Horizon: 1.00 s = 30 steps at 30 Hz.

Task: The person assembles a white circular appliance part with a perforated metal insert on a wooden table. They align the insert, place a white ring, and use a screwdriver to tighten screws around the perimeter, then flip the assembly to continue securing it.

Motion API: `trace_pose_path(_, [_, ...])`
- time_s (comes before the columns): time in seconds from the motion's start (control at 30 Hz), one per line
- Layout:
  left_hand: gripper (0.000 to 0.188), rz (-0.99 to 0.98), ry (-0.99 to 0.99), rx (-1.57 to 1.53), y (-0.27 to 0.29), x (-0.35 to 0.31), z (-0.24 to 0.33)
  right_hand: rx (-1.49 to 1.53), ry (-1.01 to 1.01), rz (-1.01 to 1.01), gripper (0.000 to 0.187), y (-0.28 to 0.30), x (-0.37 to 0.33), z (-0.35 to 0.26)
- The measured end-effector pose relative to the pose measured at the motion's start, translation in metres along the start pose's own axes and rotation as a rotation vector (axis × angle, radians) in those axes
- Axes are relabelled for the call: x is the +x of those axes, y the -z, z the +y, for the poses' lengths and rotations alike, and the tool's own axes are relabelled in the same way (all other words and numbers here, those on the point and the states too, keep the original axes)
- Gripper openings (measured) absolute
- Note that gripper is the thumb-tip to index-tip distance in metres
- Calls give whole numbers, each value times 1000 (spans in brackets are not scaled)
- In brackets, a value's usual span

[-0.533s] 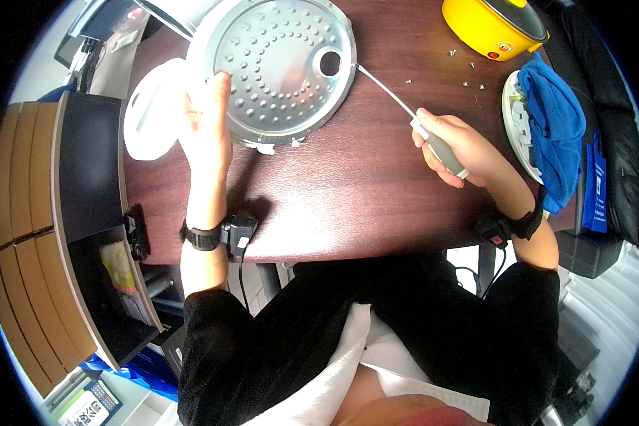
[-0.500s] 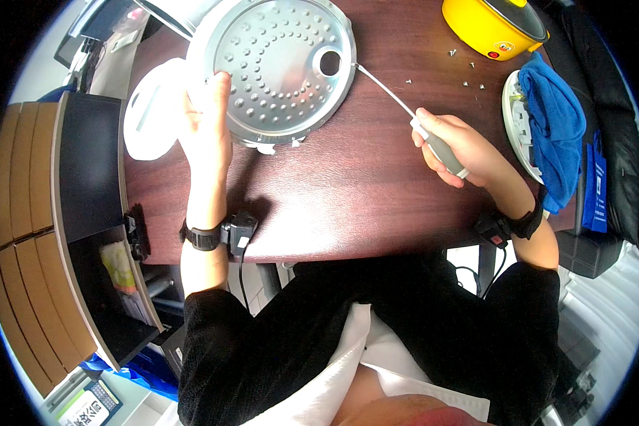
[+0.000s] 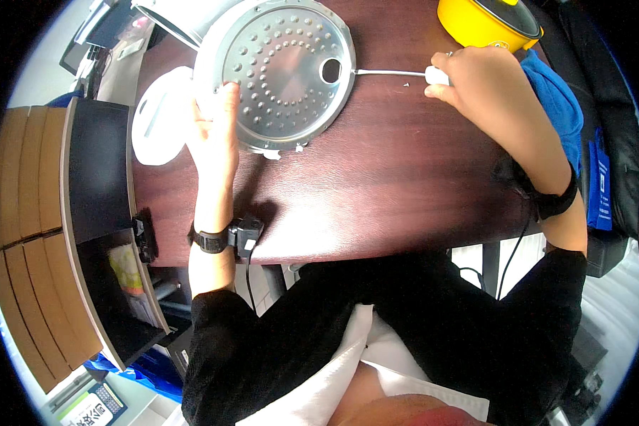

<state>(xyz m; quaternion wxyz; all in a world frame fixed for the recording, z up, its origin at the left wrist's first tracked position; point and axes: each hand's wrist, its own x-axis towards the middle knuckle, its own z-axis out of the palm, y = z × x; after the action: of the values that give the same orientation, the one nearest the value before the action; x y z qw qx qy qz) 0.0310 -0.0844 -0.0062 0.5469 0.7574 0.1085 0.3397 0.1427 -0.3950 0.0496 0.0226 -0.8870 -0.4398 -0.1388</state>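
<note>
A round silver metal lid plate (image 3: pixel 287 78), dimpled and with a round hole near its right edge, lies tilted at the far middle of the table. My left hand (image 3: pixel 216 131) holds its left edge, thumb on the front and the other fingers partly hidden. My right hand (image 3: pixel 490 89) is closed round the handle of a screwdriver (image 3: pixel 390 72). The shank runs almost level to the left, with its tip at the plate's right rim beside the hole. Most of the handle is hidden by the hand. White bits (image 3: pixel 272 154) stick out under the plate's lower rim.
Left of my left hand lies a white oval plastic piece (image 3: pixel 156 135). A white appliance body (image 3: pixel 184 18) stands behind the plate. A yellow pot (image 3: pixel 472 25) and a blue cloth (image 3: pixel 552 92) are at the right. A small screw (image 3: pixel 406 84) lies near the shank. Shelving (image 3: pixel 98 170) borders the left.
My right hand has moved farther away and rightward, swinging the screwdriver from a slant to nearly level, its tip still at the rim. The hand now hides several screws. My left hand keeps its hold.
</note>
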Motion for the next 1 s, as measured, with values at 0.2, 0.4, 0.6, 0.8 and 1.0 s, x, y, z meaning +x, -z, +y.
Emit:
trace_pose_path(0.2, [30,-55,-27,-12,1,1,-1,785,-506,-503,47,-2,-13,3])
trace_pose_path(0.4, [28,-48,-30,-13,-2,2,7,1602,-675,-692,52,-40,-40,-11])
trace_pose_path(0.6, [27,-34,-4,-26,-1,3,3,1654,-693,-669,50,-50,-39,-11])
trace_pose_path(0.8, [26,-41,-12,-87,-2,4,1,1679,-696,-661,50,-51,-39,-13])
trace_pose_path(1.0, [27,-39,-36,-21,-1,4,1,1659,-714,-661,50,-52,-42,-14])
